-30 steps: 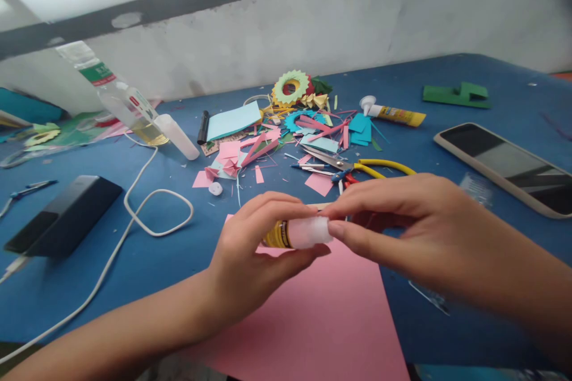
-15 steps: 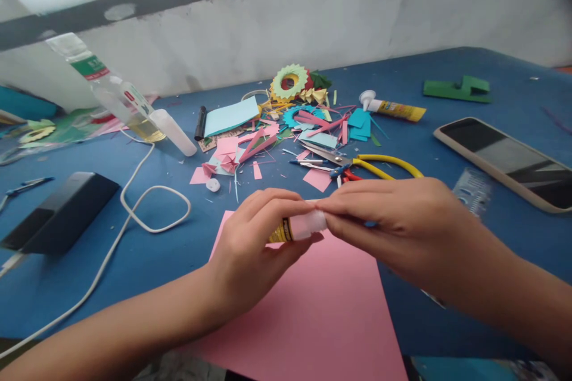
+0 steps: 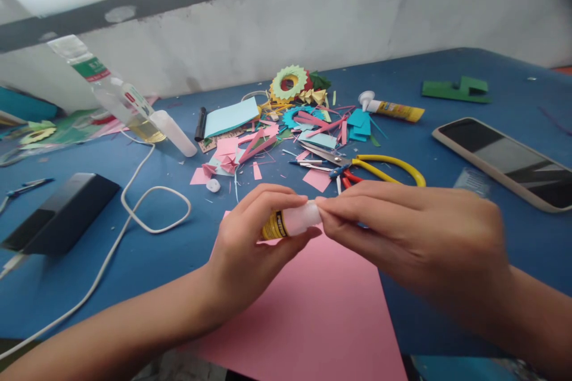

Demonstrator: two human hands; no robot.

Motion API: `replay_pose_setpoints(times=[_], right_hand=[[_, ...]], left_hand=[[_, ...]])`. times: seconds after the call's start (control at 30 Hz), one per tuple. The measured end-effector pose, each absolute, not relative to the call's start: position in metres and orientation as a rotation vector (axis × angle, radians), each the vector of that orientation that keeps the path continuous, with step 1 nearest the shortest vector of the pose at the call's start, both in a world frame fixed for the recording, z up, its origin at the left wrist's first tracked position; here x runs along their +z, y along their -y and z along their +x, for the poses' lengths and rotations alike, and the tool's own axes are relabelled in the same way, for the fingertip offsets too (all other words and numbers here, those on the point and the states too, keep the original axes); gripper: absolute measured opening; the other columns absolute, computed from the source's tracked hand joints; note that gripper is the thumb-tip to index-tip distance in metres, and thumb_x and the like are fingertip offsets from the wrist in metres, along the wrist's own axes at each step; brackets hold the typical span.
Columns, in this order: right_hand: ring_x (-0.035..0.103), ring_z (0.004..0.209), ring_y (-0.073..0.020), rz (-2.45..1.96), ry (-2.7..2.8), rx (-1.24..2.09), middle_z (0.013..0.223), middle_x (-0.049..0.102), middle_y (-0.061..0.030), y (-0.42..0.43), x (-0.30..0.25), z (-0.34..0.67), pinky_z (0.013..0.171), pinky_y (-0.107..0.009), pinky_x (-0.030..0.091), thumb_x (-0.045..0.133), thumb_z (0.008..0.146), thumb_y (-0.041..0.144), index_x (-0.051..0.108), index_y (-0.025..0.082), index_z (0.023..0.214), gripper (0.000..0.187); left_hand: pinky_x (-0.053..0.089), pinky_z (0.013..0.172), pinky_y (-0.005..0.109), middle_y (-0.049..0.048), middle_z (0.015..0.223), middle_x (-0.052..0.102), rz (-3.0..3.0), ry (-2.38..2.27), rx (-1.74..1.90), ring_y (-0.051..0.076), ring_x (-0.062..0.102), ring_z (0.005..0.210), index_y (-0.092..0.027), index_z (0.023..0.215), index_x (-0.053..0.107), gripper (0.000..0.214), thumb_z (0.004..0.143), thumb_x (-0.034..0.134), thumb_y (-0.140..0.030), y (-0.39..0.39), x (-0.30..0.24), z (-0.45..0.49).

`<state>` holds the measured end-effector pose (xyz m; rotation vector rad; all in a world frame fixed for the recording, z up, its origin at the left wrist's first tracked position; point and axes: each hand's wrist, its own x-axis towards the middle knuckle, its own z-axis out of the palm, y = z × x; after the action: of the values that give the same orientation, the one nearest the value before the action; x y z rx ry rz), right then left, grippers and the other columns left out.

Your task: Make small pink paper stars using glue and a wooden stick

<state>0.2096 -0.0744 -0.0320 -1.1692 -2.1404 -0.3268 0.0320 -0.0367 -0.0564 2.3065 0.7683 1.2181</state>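
Between both hands, over the pink paper, a small glue bottle (image 3: 273, 226) lies nearly sideways. It has a yellow and black label and a whitish, narrower end pointing right. My left hand (image 3: 250, 238) is wrapped round its body, fingers above and thumb below. At the whitish end, my right hand (image 3: 393, 226) pinches the tip between thumb and fingers, which hide the tip itself. Beneath the hands rests a pink paper sheet (image 3: 313, 315), overhanging the table's near edge.
Paper scraps (image 3: 257, 146), yellow-handled scissors (image 3: 388, 166) and a yellow tube (image 3: 397, 110) lie beyond the hands. A phone (image 3: 504, 158) is at right. Left are a clear bottle (image 3: 107, 92), a dark box-shaped device (image 3: 62, 211) and a white cable (image 3: 123, 232).
My right hand has turned at the wrist, its knuckles rolling up and right, while its fingers stay on the bottle's end. The bottle has shifted slightly left, still in my left hand.
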Motion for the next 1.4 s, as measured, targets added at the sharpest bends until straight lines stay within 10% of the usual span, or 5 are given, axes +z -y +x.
replay_pose_setpoints(times=[0.8, 1.4], right_hand=[[0.044, 0.051, -0.0072, -1.042, 1.833, 1.41, 0.06, 0.047, 0.0048, 0.075, -0.004, 0.223, 0.042, -0.015, 0.04, 0.05, 0.083, 0.015, 0.049, 0.022, 0.07, 0.015], [0.058, 0.068, -0.0108, -0.983, 2.136, 0.132, 0.076, 0.06, 0.0004, 0.068, -0.015, 0.217, 0.062, -0.021, 0.048, 0.049, 0.086, 0.015, 0.055, 0.023, 0.083, 0.01]], left_hand=[[0.049, 0.067, 0.022, 0.0043, 0.087, 0.061, 2.209, -0.64, 1.299, 0.013, 0.059, 0.078, -0.019, 0.093, 0.058, 0.027, 0.071, 0.073, -0.019, 0.039, -0.049, 0.03], [0.047, 0.055, 0.019, 0.0013, 0.077, 0.06, 2.018, -0.61, 1.067, 0.011, 0.055, 0.064, -0.021, 0.099, 0.055, 0.028, 0.077, 0.066, -0.033, 0.043, -0.046, 0.029]])
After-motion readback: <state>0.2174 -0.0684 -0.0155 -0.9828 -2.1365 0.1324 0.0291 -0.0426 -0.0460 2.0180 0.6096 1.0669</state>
